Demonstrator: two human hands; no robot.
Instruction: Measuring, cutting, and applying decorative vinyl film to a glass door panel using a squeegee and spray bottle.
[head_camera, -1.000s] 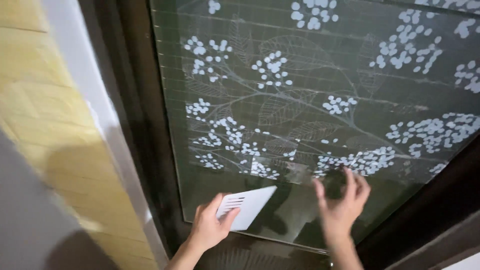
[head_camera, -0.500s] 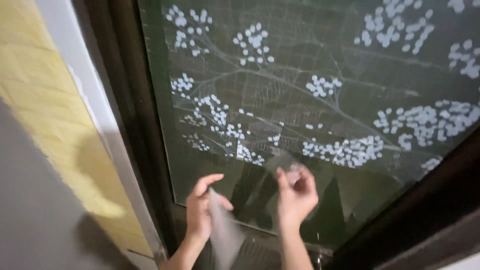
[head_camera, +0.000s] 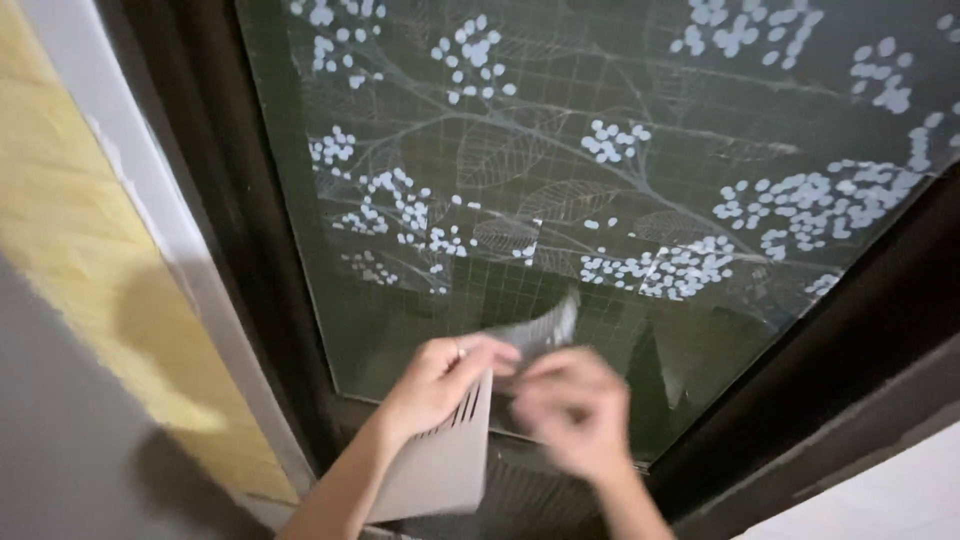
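Two hands low in the frame, approx 6 o'clock, both up against the window. My left hand (head_camera: 440, 385) is closed on a flat grey plastic card (head_camera: 435, 465) w/ slots near its top edge; card hangs down from the fingers toward 7 o'clock. My right hand (head_camera: 570, 415) is blurred; looks like fingers pinched on a lifted corner of the film (head_camera: 540, 328), but I can't tell for sure. That corner curls off the glass just above the hands. Outward: rest of the film, dark w/ white blossom clusters and leaf outlines (head_camera: 600, 180), lies flat on the pane up to 12 o'clock. Dark frame (head_camera: 200, 200) at 9, yellow wall (head_camera: 60, 230) beyond. My read: most is laid; bottom edge near 6 is still loose.
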